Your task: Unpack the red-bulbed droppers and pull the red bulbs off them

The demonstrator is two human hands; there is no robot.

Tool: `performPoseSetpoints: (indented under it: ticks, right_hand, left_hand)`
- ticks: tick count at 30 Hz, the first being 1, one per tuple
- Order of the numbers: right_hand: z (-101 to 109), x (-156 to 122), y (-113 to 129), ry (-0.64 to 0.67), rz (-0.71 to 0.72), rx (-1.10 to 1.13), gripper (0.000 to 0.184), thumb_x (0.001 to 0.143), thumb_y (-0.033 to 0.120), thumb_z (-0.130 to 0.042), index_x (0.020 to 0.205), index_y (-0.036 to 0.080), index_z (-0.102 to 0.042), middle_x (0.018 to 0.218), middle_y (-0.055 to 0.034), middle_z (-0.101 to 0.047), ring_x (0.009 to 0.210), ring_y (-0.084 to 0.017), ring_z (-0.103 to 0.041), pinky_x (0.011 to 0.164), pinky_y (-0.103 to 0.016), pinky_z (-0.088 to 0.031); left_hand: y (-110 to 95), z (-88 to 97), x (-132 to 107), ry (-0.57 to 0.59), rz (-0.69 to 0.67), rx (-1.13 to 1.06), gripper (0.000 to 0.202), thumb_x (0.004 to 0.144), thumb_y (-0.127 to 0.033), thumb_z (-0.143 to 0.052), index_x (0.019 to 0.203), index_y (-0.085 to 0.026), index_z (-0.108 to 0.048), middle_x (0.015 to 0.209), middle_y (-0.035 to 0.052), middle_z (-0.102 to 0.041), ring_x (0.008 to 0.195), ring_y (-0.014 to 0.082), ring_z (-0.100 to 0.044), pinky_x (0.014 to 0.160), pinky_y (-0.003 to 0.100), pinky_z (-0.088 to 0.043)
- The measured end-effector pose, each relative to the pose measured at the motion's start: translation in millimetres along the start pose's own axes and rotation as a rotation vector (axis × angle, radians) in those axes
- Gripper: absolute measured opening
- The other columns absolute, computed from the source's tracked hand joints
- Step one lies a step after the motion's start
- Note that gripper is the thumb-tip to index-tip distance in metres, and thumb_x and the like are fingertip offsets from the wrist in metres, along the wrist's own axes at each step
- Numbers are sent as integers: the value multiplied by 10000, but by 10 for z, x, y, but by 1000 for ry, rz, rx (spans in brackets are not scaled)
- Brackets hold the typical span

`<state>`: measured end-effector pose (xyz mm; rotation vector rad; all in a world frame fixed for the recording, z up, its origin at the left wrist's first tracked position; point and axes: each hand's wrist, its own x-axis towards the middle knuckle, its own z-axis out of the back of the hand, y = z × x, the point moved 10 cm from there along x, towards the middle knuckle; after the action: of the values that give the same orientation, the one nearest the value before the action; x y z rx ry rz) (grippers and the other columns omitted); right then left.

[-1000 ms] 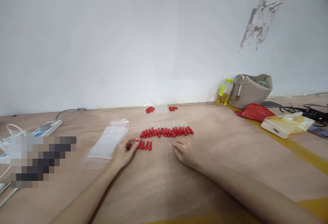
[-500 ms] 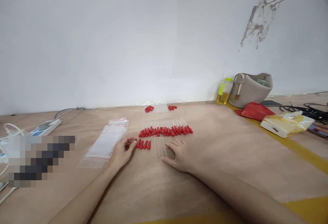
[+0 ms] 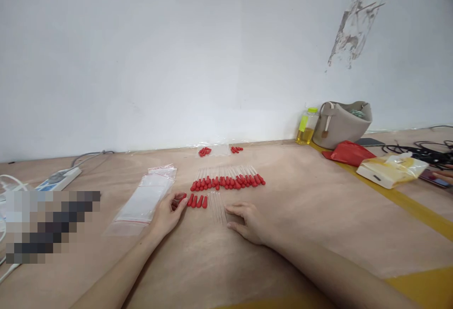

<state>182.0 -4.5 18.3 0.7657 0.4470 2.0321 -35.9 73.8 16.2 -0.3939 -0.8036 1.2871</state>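
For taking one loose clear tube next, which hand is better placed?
Probably the right hand: it is open beside the loose tubes, while the left hand seems to pinch a red bulb.

beyond and right of the right hand are a lime-capped bottle, a grey bag, a red packet, a white-and-yellow tissue pack and tangled black cables, while beyond and left of the left hand lies a white power strip.

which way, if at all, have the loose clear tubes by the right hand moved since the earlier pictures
Yes, the clear tubes have shifted left, closing most of the gap to the four red bulbs.
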Motion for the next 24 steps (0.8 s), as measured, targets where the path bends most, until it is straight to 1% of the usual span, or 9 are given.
performPoseSetpoints:
  ticks: [5, 8, 10, 12, 14, 17, 19, 21, 24]
  right_hand:
    - [-73, 84, 14, -63, -13, -13, 360, 733, 260, -610, 1088, 197, -599, 1063, -63, -630, 992, -194, -553, 883, -312, -401]
    - [-115, 107, 9, -95, -46, -68, 337, 731, 296, -621, 1058, 216, -609, 1009, -52, -646, 971, -195, -557, 869, -319, -398]
    - [-133, 104, 20, -110, -56, -100, 328, 735, 318, -618, 1049, 223, -608, 997, -50, -647, 967, -195, -556, 864, -320, -397]
    - [-135, 90, 37, -122, -56, -105, 352, 729, 325, -625, 1064, 219, -598, 1017, -57, -638, 979, -198, -552, 866, -321, -401]
    - [-126, 71, 53, -125, -48, -78, 404, 716, 322, -636, 1098, 205, -577, 1048, -72, -626, 1001, -208, -544, 878, -330, -405]
    - [-100, 36, 80, -101, -14, -10, 484, 702, 308, -645, 1156, 181, -534, 1104, -88, -601, 1039, -217, -528, 905, -352, -404]
    - [-65, 9, 92, -75, 15, 28, 505, 699, 284, -644, 1174, 173, -513, 1147, -86, -578, 1062, -210, -516, 923, -353, -401]
    - [-27, -16, 81, -44, 28, 49, 510, 697, 260, -640, 1178, 158, -504, 1167, -84, -565, 1072, -201, -509, 930, -345, -402]
    - [27, -39, 6, -17, -3, 54, 503, 699, 253, -632, 1171, 134, -505, 1152, -91, -571, 1065, -201, -512, 927, -348, -406]
  left_hand:
    - [16, 1, 14, -6, 2, 57, 441, 735, -502, -462, 967, -145, -578, 877, 70, -636, 658, 168, -581, 590, 294, -475]
    - [42, 17, 21, -20, -2, 83, 413, 761, -481, -421, 949, -153, -586, 900, 68, -623, 694, 176, -573, 621, 302, -478]
    - [30, 74, 24, -62, -11, 139, 405, 764, -475, -423, 950, -161, -598, 924, 74, -607, 743, 195, -560, 664, 324, -474]
    - [-99, 151, 30, -127, -87, 222, 380, 763, -464, -451, 961, -179, -607, 958, 79, -586, 845, 224, -537, 754, 360, -451]
    - [-365, 144, 43, -140, -249, 282, 332, 777, -429, -469, 985, -206, -600, 998, 71, -566, 950, 235, -497, 849, 379, -402]
    - [-796, -73, 101, -29, -475, 338, 266, 798, -389, -476, 966, -223, -598, 1036, 60, -543, 996, 218, -470, 886, 363, -373]
    - [-994, -252, 197, 27, -530, 410, 247, 785, -406, -500, 880, -205, -608, 1050, 75, -533, 1001, 230, -462, 881, 377, -369]
    - [-1113, -419, 319, 55, -539, 483, 271, 758, -439, -530, 829, -187, -597, 1077, 97, -520, 1027, 256, -444, 871, 403, -366]
    - [-1143, -630, 481, 111, -514, 529, 328, 721, -490, -558, 803, -173, -580, 1110, 124, -501, 1061, 284, -420, 857, 425, -368]
